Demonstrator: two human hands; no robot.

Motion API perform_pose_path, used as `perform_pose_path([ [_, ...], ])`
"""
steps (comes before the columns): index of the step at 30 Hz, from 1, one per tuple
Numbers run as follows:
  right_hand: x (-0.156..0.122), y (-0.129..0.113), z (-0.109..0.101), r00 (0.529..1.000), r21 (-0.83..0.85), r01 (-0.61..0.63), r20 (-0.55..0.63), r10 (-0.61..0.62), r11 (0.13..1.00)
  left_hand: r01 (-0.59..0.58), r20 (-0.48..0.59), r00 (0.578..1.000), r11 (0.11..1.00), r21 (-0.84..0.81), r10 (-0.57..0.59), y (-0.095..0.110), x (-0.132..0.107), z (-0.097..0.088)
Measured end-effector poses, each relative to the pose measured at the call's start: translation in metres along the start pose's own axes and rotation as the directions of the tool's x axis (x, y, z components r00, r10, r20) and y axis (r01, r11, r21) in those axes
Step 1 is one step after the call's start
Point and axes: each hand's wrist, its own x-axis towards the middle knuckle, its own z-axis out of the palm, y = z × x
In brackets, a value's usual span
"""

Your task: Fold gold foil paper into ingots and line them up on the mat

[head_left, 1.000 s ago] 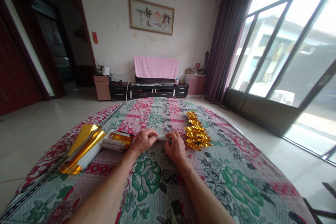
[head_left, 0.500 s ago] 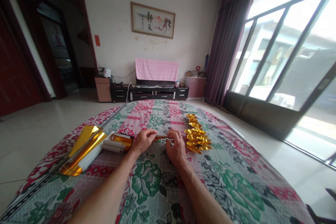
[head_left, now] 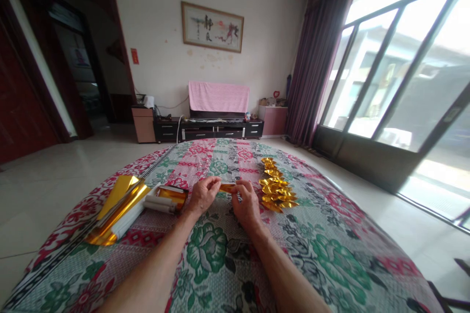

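My left hand (head_left: pixel 203 195) and my right hand (head_left: pixel 247 204) meet over the flowered cloth (head_left: pixel 220 249), both pinching a small rolled piece of gold foil paper (head_left: pixel 228 187) between their fingertips. A row of folded gold paper pieces (head_left: pixel 275 187) lies just right of my right hand. To the left of my left hand lies a stack of flat gold foil sheets (head_left: pixel 119 205) with some rolled white-backed sheets (head_left: pixel 163 199) beside it.
The cloth covers a round table; tiled floor (head_left: pixel 47 176) surrounds it. A low dark TV cabinet (head_left: pixel 209 128) with a pink cover stands against the far wall. Glass sliding doors (head_left: pixel 404 93) and a purple curtain are on the right, a dark doorway on the left.
The paper between my fingers showed its white side a second ago and now shows gold. My hands lifted slightly and stayed together.
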Motion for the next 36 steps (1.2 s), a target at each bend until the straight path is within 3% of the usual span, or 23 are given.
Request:
perform_pose_path([
  [5, 0.000, 0.004, 0.003, 1.000, -0.035, -0.017, 0.010, 0.017, 0.999, -0.019, 0.039, 0.999, 1.000, 0.020, 0.018, -0.002, -0.002, 0.003],
  [10, -0.004, 0.005, 0.003, 0.989, -0.159, -0.036, 0.137, 0.058, 0.987, -0.017, -0.001, 1.000, 0.967, 0.255, 0.018, -0.005, -0.003, 0.006],
  [18, -0.001, -0.015, -0.004, 0.951, -0.472, 0.148, 0.308, 0.005, 0.869, -0.039, 0.006, 0.999, 0.921, 0.388, 0.040, -0.005, -0.003, 0.008],
  [23, 0.000, -0.014, 0.000, 0.925, -0.546, 0.157, 0.373, 0.070, 0.823, -0.018, -0.058, 0.997, 0.886, 0.462, 0.051, -0.002, -0.005, 0.008],
  [26, -0.001, -0.012, 0.001, 0.914, -0.531, 0.137, 0.393, 0.100, 0.836, -0.056, -0.032, 0.996, 0.848, 0.527, 0.086, 0.006, -0.008, 0.007],
  [30, -0.001, -0.015, 0.000, 0.903, -0.528, 0.104, 0.406, 0.142, 0.843, -0.036, -0.026, 0.997, 0.775, 0.631, 0.067, 0.025, -0.014, -0.006],
  [36, 0.001, -0.020, -0.005, 0.899, -0.535, 0.046, 0.390, 0.198, 0.844, 0.035, -0.071, 0.997, 0.574, 0.818, 0.039, 0.061, -0.031, -0.047],
])
